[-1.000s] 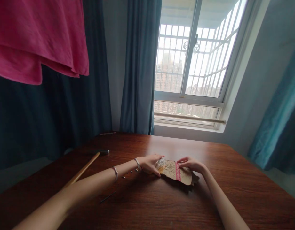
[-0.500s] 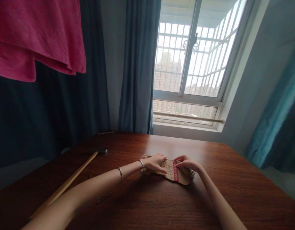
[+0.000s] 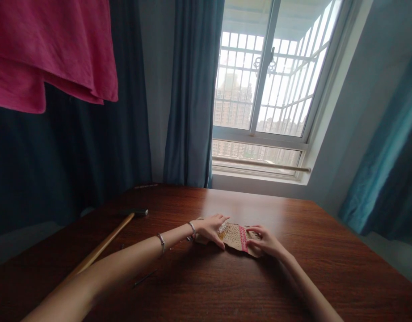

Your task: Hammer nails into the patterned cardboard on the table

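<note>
A crumpled brown piece that looks like cardboard (image 3: 233,235), with dark speckles and a pink band, lies on the table in front of me. My left hand (image 3: 211,229) rests over its left end, thumb and fingers spread apart. Between that thumb and forefinger shows a small shiny clear and golden thing (image 3: 222,231), too blurred to name. At the other end, my right hand (image 3: 264,241) lies on the piece beside the pink band, its thumb and forefinger parted. The palms hide both ends of the piece.
On the left, a hammer with a wooden handle (image 3: 107,241) lies on the brown table (image 3: 206,290), partly behind my left forearm. A thin dark rod (image 3: 145,278) lies near that forearm. A pink cloth (image 3: 58,53) hangs at upper left. Curtains and a window (image 3: 259,89) stand behind.
My right thumb and forefinger have moved apart from their closer pose by the pink band. My left hand has shifted slightly left, uncovering the shiny thing. The view has turned a little.
</note>
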Tool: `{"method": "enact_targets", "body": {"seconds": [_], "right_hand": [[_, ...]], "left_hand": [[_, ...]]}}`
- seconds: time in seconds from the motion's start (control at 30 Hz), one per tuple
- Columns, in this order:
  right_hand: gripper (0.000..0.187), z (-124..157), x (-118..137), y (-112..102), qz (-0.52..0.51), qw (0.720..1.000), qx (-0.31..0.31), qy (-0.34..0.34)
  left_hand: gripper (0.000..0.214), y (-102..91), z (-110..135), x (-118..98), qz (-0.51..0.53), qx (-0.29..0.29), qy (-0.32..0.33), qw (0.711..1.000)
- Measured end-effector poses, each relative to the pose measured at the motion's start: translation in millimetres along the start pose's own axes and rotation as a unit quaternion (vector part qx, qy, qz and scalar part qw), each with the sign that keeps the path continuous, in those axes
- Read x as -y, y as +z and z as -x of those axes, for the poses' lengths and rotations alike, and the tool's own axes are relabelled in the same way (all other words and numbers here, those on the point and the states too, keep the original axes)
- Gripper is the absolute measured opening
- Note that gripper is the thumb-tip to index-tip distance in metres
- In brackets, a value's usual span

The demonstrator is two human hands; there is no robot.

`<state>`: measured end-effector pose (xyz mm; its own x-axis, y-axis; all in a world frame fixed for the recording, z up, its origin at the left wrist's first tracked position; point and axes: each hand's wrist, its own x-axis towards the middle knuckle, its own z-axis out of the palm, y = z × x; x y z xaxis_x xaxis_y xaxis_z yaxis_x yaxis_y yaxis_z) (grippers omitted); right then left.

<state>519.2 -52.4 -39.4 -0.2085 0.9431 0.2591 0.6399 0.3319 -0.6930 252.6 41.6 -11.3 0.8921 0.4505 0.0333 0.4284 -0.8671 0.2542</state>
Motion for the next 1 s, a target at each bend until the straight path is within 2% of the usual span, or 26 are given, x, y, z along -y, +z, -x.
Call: {"method": "enact_targets", "body": {"seconds": [0.3,0.43,0.5,0.63,0.77,1.0], "right_hand": [[0.046,3,-7,7,0.046,0.999,-0.020,-0.006],[0.045,2,-13,9,0.048,0.999,-0.022,-0.002],[0.046,2,-16,11,0.049,0.999,-0.021,0.000],[0.048,3,-16,16,0.061,0.997,-0.050,0.000],[0.049,4,-11,22,0.090,0.992,-0.084,0.014],[0.048,7,1,24,0.165,0.983,-0.074,0.013]], "left_hand": [[0.100,-2.7,5,-11,-0.026,-0.005,0.018,0.999],[0.062,8.7,2,-12,-0.006,-0.035,-0.006,0.999],[0.053,16.6,0,-15,-0.007,-0.054,-0.029,0.998],[0.055,24.3,2,-22,-0.025,-0.077,-0.046,0.996],[0.053,24.3,8,-27,-0.033,-0.069,-0.047,0.996],[0.059,31.5,9,-24,-0.053,-0.041,-0.043,0.997]]}}
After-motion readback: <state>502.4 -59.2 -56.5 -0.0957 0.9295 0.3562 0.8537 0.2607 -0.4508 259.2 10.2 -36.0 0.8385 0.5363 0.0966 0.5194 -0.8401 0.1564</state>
